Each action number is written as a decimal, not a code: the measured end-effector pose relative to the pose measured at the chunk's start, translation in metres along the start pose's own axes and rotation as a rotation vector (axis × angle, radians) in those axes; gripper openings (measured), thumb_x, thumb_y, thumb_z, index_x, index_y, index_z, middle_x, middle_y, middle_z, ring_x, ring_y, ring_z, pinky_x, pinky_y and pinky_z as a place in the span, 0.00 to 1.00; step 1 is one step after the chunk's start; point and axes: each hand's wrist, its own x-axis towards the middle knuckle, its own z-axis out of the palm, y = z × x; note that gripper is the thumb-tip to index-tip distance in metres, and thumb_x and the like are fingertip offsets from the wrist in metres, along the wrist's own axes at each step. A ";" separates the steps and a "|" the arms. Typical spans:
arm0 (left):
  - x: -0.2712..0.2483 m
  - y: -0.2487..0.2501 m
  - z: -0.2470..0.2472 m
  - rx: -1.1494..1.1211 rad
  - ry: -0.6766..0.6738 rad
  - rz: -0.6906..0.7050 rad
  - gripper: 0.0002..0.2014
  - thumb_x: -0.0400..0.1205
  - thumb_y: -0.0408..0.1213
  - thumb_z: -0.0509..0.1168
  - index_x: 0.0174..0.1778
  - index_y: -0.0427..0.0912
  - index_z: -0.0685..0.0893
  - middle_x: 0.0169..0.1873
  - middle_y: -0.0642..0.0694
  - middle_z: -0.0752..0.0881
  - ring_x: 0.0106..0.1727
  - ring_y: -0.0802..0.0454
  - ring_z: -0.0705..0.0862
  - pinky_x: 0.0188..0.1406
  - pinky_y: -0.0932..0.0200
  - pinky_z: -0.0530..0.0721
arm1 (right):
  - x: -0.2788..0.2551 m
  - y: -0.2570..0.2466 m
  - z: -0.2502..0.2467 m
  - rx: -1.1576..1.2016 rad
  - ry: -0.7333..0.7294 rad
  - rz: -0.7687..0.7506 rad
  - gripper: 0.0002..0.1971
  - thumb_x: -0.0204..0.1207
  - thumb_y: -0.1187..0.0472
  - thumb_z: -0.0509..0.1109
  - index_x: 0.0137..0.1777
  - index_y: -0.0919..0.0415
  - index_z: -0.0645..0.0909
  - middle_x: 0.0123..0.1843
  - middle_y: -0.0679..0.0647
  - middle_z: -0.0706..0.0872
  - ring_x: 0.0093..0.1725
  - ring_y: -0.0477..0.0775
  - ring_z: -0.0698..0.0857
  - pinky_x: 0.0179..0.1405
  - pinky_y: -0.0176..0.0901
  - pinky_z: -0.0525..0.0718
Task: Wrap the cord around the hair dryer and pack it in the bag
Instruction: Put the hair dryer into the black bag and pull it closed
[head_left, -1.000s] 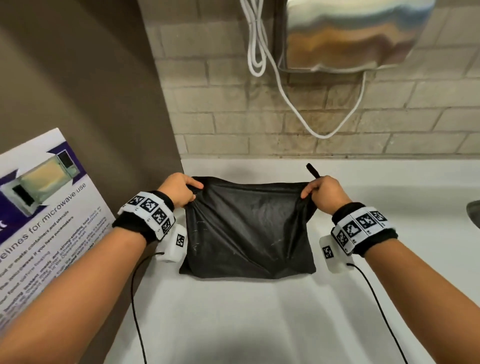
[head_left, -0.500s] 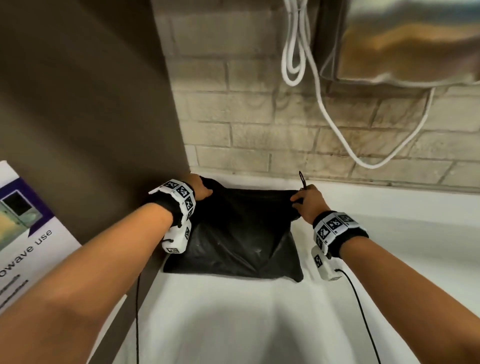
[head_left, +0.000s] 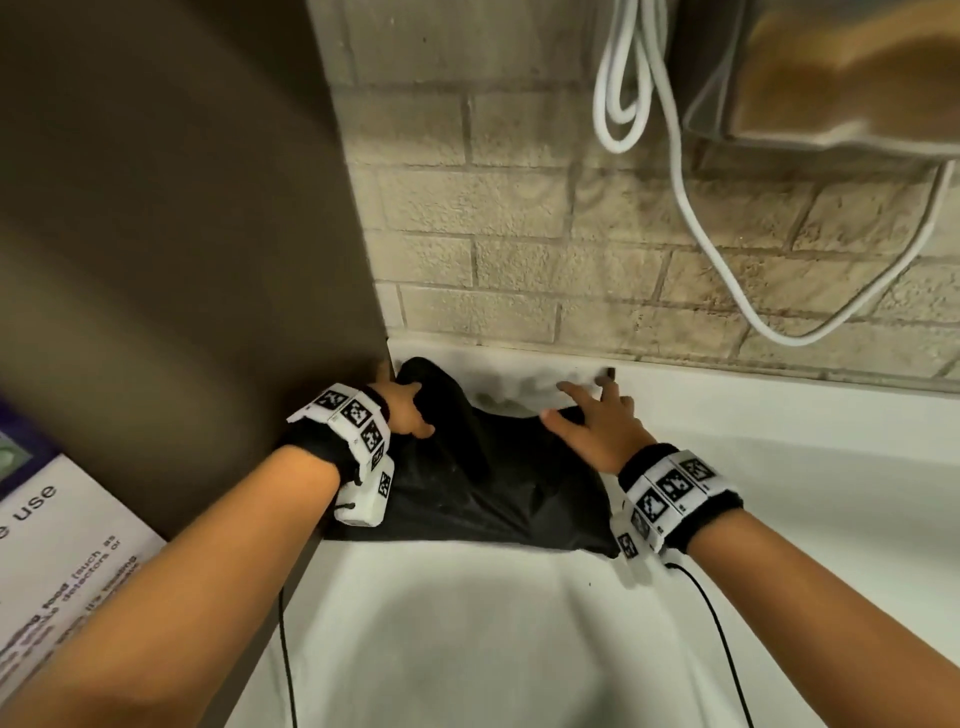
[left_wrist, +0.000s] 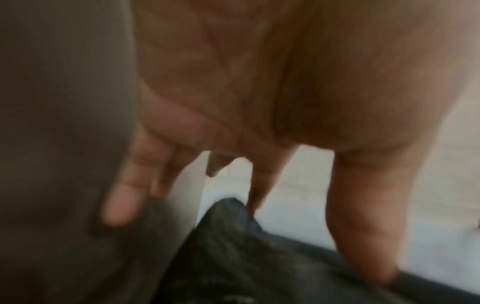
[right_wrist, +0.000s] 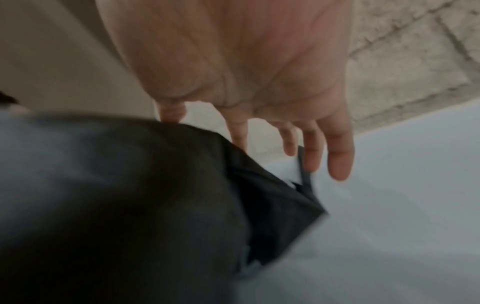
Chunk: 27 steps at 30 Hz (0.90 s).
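The black drawstring bag (head_left: 498, 488) lies bulging on the white counter (head_left: 493, 634), pushed into the corner by the wall. No hair dryer or cord of it shows. My left hand (head_left: 405, 410) is at the bag's top left corner beside the brown panel. In the left wrist view its fingers (left_wrist: 122, 197) hang straight and the thumb touches the bag (left_wrist: 259, 263). My right hand (head_left: 597, 421) hovers over the top right corner with fingers spread. In the right wrist view a black drawstring (right_wrist: 305, 172) runs beside its fingers (right_wrist: 337, 156) above the bag (right_wrist: 130, 205).
A brown panel (head_left: 182, 234) stands close on the left, with a printed poster (head_left: 62, 545) in front of it. The brick wall (head_left: 519, 260) is right behind the bag. A white cable (head_left: 675, 156) hangs from a metal wall unit (head_left: 841, 67) at the upper right.
Both hands pinched the bag's top corners and slid it back toward the wall corner. Now both have let go and their fingers are straightened.
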 end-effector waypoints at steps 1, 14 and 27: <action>-0.008 0.000 0.002 0.039 -0.006 0.023 0.38 0.81 0.55 0.60 0.82 0.50 0.47 0.81 0.37 0.37 0.82 0.38 0.51 0.77 0.51 0.58 | -0.010 -0.005 0.000 -0.054 0.002 -0.078 0.33 0.72 0.34 0.61 0.76 0.37 0.59 0.82 0.55 0.47 0.79 0.68 0.50 0.76 0.65 0.58; -0.018 -0.003 0.060 0.151 -0.076 0.041 0.39 0.82 0.36 0.58 0.81 0.53 0.38 0.81 0.43 0.32 0.73 0.38 0.71 0.70 0.45 0.74 | -0.024 -0.006 0.042 -0.286 -0.155 -0.165 0.37 0.75 0.50 0.68 0.80 0.50 0.53 0.79 0.59 0.60 0.77 0.68 0.56 0.77 0.55 0.61; -0.006 -0.007 0.065 0.069 -0.032 0.058 0.38 0.81 0.32 0.57 0.81 0.55 0.41 0.81 0.46 0.33 0.78 0.38 0.64 0.72 0.48 0.73 | -0.022 -0.001 0.044 -0.235 -0.096 -0.145 0.36 0.74 0.53 0.67 0.79 0.53 0.55 0.77 0.58 0.63 0.76 0.64 0.60 0.76 0.53 0.64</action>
